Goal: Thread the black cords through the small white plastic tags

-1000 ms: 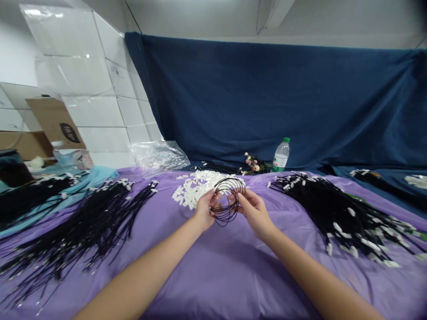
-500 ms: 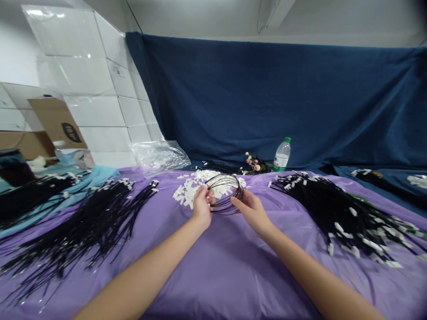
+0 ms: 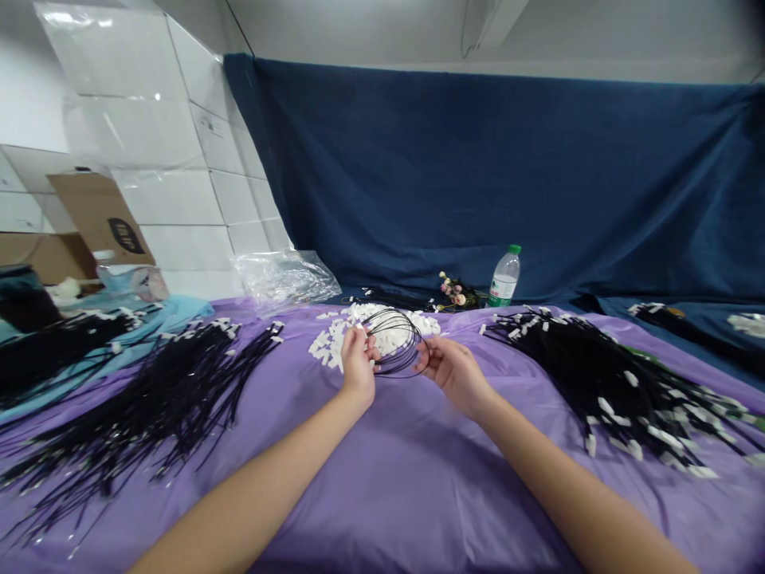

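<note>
A loose coil of thin black cord (image 3: pixel 394 374) is held up in front of me above the purple cloth. On its left side my left hand (image 3: pixel 359 360) is closed, pinching the loops between thumb and fingers. My right hand (image 3: pixel 451 367) is at the coil's right side, fingers curled, with one strand of the cord at its fingertips. Behind the coil a heap of small white pieces (image 3: pixel 328 344) lies on the cloth, partly seen through the loops.
Bundles of black cords with white ends lie at the left (image 3: pixel 173 391) and right (image 3: pixel 598 375) on the purple cloth (image 3: pixel 382 494). A green-capped bottle (image 3: pixel 505 277), small flowers (image 3: pixel 457 296) and a clear plastic bag (image 3: pixel 287 277) stand or lie at the back, before a blue curtain (image 3: pixel 478 175).
My right hand has turned and loosened from the bunched loops to a strand at the coil's right edge. The coil has shifted slightly left; my left hand keeps its hold.
</note>
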The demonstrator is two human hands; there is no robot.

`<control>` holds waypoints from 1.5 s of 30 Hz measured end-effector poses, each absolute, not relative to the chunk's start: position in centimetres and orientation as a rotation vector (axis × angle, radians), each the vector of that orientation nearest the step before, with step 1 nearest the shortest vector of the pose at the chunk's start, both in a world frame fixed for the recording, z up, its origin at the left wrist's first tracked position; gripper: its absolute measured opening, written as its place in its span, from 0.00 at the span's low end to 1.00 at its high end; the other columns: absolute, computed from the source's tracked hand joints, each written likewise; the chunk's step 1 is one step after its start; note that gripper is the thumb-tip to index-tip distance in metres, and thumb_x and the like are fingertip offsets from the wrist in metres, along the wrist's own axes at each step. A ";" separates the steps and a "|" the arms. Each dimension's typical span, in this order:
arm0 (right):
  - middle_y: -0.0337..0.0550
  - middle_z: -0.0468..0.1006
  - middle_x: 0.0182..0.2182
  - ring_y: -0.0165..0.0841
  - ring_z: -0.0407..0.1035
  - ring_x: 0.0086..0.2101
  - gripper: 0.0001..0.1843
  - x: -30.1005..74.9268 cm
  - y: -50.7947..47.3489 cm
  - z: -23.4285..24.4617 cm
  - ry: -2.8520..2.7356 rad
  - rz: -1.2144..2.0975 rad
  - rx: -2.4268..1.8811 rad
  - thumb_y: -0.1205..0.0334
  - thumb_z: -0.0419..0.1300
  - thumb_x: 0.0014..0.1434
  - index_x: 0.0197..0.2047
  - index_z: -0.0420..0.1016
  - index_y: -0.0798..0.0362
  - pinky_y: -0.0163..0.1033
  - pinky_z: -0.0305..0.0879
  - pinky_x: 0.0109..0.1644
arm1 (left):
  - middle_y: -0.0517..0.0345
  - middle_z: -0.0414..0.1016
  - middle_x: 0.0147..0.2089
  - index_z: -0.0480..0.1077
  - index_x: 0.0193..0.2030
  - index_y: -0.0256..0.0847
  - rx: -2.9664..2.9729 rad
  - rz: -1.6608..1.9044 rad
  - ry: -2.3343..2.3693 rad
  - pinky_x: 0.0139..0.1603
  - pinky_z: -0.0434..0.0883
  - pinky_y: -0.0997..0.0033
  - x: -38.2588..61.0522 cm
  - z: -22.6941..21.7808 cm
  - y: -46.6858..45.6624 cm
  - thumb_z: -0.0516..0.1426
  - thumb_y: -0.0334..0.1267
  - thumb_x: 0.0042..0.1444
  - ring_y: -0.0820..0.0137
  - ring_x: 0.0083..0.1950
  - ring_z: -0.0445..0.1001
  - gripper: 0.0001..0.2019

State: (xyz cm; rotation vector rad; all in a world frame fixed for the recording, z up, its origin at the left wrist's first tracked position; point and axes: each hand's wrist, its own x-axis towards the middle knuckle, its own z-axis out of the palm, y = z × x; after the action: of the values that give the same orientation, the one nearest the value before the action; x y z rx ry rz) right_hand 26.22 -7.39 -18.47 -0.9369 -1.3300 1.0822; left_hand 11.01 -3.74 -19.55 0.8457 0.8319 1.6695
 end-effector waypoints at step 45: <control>0.40 0.70 0.33 0.26 0.68 0.26 0.08 24.2 -10.0 -19.5 -1.407 0.508 -0.730 0.61 0.60 0.59 0.42 0.71 0.51 0.34 0.67 0.30 | 0.67 0.50 0.23 0.56 0.32 0.41 0.579 1.498 0.367 0.16 0.50 0.79 10.4 -19.3 -4.4 0.52 0.46 0.59 0.81 0.15 0.44 0.12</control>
State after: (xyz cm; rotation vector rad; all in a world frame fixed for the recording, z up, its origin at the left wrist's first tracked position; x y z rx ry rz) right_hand 24.24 -9.99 -19.53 -0.7297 -1.4072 0.5084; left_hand 10.45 -4.43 -19.29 0.5790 0.3666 1.4976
